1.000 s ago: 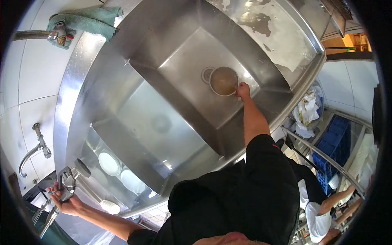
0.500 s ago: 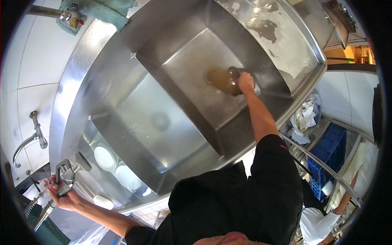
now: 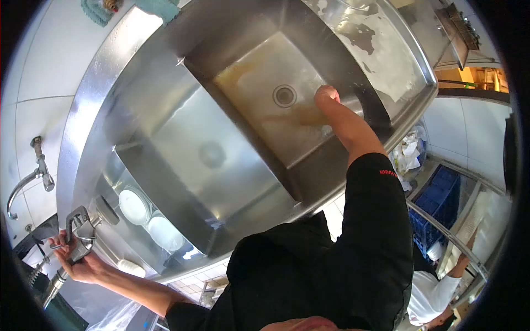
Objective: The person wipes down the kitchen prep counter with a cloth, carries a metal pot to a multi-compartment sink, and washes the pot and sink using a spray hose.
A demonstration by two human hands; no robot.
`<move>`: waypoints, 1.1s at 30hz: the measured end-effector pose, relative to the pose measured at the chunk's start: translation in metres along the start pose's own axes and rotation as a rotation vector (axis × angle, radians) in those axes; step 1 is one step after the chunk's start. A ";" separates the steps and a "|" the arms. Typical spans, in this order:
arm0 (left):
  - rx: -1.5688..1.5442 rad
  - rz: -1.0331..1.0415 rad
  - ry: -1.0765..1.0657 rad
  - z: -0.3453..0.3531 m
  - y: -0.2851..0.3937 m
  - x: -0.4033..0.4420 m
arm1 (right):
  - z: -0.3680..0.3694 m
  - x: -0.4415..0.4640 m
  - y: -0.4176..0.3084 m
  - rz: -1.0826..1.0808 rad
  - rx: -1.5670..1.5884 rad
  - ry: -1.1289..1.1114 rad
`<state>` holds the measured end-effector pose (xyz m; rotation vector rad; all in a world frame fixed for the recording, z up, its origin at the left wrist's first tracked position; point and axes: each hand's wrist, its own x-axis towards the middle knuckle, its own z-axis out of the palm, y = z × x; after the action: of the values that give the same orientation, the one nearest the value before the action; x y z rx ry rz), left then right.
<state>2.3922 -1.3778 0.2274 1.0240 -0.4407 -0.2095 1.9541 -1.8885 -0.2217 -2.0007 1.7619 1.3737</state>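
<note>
At the far left my left hand [image 3: 83,267] is wrapped round a metal spray nozzle [image 3: 84,240] with a grey lever, its round head angled toward the sinks. My right hand [image 3: 327,96] is closed above the right sink basin [image 3: 265,129], just right of the drain [image 3: 285,96]. What it holds, if anything, is hidden behind the hand. Brownish liquid [image 3: 243,71] is spread thinly over the basin floor around the drain.
Water fills the middle basin [image 3: 182,160]. White dishes [image 3: 134,206] lie in the left basin beside a white-headed brush [image 3: 131,268]. A wall tap [image 3: 41,168] is at left. Blue crates [image 3: 433,212] and another person's white sleeve [image 3: 433,292] are at right.
The dark rounded vessel seen in my right hand over the drain no longer shows. The brown liquid has spread across the basin floor, uncovering the drain. My left hand keeps its grip.
</note>
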 end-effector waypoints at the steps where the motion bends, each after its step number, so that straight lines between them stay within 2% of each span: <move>1: 0.015 0.029 0.060 0.005 -0.001 -0.002 | -0.003 -0.006 -0.003 -0.012 -0.067 -0.010; 4: 0.002 0.028 0.038 0.002 0.000 -0.003 | -0.002 -0.015 -0.005 -0.063 -0.267 -0.094; 7: -0.031 0.019 0.041 -0.003 0.000 -0.002 | 0.008 -0.011 0.002 -0.099 -0.274 -0.106; 10: -0.031 0.000 0.041 -0.007 0.001 -0.003 | 0.003 -0.032 0.015 -0.099 -0.212 0.028; 13: -0.024 -0.006 0.046 0.000 -0.001 -0.005 | 0.017 -0.019 0.040 -0.090 0.315 0.200; 16: -0.112 -0.079 -0.077 -0.011 0.003 -0.001 | 0.081 0.023 0.056 -0.204 0.405 0.479; 18: -0.071 -0.055 -0.033 -0.007 0.004 -0.002 | 0.148 0.080 0.060 -0.435 0.224 0.540; 20: -0.048 -0.046 -0.030 -0.002 0.003 -0.002 | 0.156 0.074 0.051 -0.423 0.591 0.361; 22: -0.043 -0.056 -0.062 0.002 0.003 -0.004 | 0.122 0.006 0.031 -0.109 1.456 -0.126; 26: 0.073 0.001 0.087 0.030 0.001 -0.007 | 0.152 0.024 0.006 -0.100 1.444 0.006; 27: 0.000 -0.028 0.024 0.028 0.002 -0.006 | 0.162 0.031 0.003 -0.128 1.423 0.061; 29: -0.150 -0.091 -0.101 0.022 0.003 -0.003 | 0.188 0.056 -0.008 -0.128 1.796 -0.101; 30: -0.051 -0.051 -0.022 0.032 0.003 -0.006 | 0.176 0.046 -0.001 -0.073 1.736 -0.136; 32: -0.124 -0.081 -0.131 0.030 0.001 -0.002 | 0.147 0.030 0.016 0.028 1.611 -0.201; 33: -0.159 -0.092 -0.182 0.028 0.001 -0.002 | 0.142 0.026 0.025 -0.044 1.492 -0.155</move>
<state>2.3780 -1.3979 0.2403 0.8725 -0.5338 -0.4166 1.8559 -1.8251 -0.3096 -0.9883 1.7015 -0.0412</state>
